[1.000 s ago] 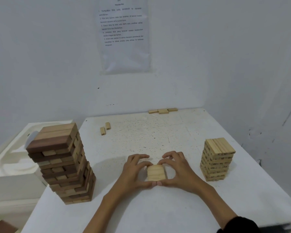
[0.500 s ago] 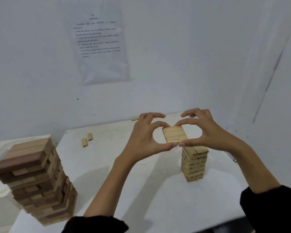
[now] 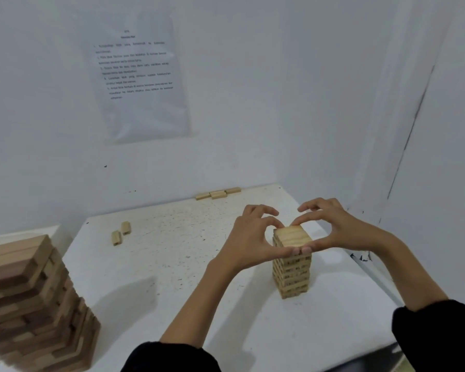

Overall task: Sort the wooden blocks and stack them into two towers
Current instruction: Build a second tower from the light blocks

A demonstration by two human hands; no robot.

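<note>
— Pale pine, all of it, in that small tower (image 3: 293,275) on the right side of the table (image 3: 172,264). See how the top layer (image 3: 293,236) sits between the two hands?

— I see it. Why both hands for so little wood?

— Because it looks like a row of separate blocks laid side by side, not one piece. The left hand (image 3: 249,237) and the right hand (image 3: 341,229) each pinch it. The thumbs meet at the near end and the forefingers curl over to the far end, so the row is squeezed tight and can't fan apart.

— Is it down yet?

— Resting on the stack or a hair above it; I can't tell from here. Its edges line up with the layers beneath, which is surely the point of holding it so square.

— And the big one on the left?

— That mixed tower (image 3: 30,304), dark and light wood together, stands well apart by the table's left edge. My guess is it's the one being sorted, with light pieces coming over here. If so, plenty remains.

— Those strays?

— Two loose blocks (image 3: 121,233) lie side by side toward the back left, and three further blocks (image 3: 218,194) sit in a line against the wall (image 3: 253,103). They're light wood, so likely bound for this stack.

— What could go wrong?

— Letting go unevenly. One dragging thumb could skew the row or nudge that narrow tower.
</note>
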